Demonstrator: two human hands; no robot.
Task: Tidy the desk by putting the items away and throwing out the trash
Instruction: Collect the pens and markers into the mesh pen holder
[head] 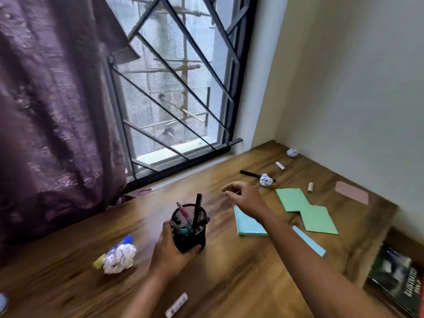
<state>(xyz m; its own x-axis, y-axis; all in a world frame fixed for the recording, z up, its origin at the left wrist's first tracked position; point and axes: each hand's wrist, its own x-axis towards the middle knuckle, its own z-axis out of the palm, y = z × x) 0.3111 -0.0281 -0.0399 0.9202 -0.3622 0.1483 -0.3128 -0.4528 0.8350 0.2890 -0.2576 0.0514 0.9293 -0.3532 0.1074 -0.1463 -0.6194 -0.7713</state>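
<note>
On the wooden desk [229, 271] by the window, your left hand [171, 251] grips a black mesh cup [188, 228], fingers wrapped round its lower half. The cup is upright near the middle of the desk and holds several pens. Your right hand [243, 196] is stretched out beyond the cup, above the wood, with its fingers loosely curled and nothing in them. Under that forearm lie blue notes [249, 223], with green notes [292, 199] just to the right. Farther back, a small paper ball [266, 179] touches a black pen [251, 173], and another ball [291, 152] sits near the far corner. A pink note [352, 195] lies by the right wall. To the left of the cup sits a large paper ball [119, 258]. An eraser [176, 304] lies at the near edge. The picture is blurred.
</note>
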